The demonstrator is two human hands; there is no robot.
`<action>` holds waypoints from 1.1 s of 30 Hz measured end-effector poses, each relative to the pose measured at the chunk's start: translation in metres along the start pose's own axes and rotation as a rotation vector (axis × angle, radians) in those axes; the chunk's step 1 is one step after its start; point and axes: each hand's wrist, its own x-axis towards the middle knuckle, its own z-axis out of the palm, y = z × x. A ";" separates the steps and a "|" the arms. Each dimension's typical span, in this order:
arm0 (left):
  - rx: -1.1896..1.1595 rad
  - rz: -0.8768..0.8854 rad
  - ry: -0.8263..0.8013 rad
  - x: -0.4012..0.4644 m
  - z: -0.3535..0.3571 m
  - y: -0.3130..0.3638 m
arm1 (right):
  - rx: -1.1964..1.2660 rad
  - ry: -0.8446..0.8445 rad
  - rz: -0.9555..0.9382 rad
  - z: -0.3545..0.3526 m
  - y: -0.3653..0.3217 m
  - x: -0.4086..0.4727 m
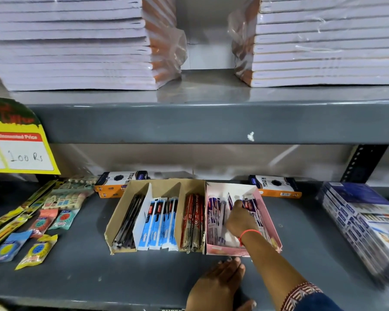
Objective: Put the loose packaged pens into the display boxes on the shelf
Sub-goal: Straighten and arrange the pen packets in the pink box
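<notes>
Left hand [219, 286] lying flat, fingers together, by our pink box [270, 223] while we are pinching front-to-back purple pens [249, 204] right-handed [240, 218], bare shelf [301, 261] alongside.

Right hand [239, 217] inside pink display box [270, 223], gripping packaged pens [248, 204]; left hand [220, 281] flat on shelf [99, 272].

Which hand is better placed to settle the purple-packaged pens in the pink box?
The right hand: it is already inside the pink display box, fingers on the purple-packaged pens. The left hand lies flat on the shelf before the box.
</notes>
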 end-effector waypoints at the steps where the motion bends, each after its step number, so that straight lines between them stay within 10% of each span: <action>1: -0.012 -0.004 -0.010 0.000 0.001 0.001 | 0.013 0.017 0.004 -0.004 0.002 -0.001; 8: -0.009 -0.021 -0.076 -0.001 -0.003 0.002 | -0.299 0.074 -0.011 -0.017 0.003 -0.006; 33: -0.102 -0.070 -0.163 0.001 -0.011 0.007 | -0.106 0.088 -0.070 -0.002 -0.011 -0.018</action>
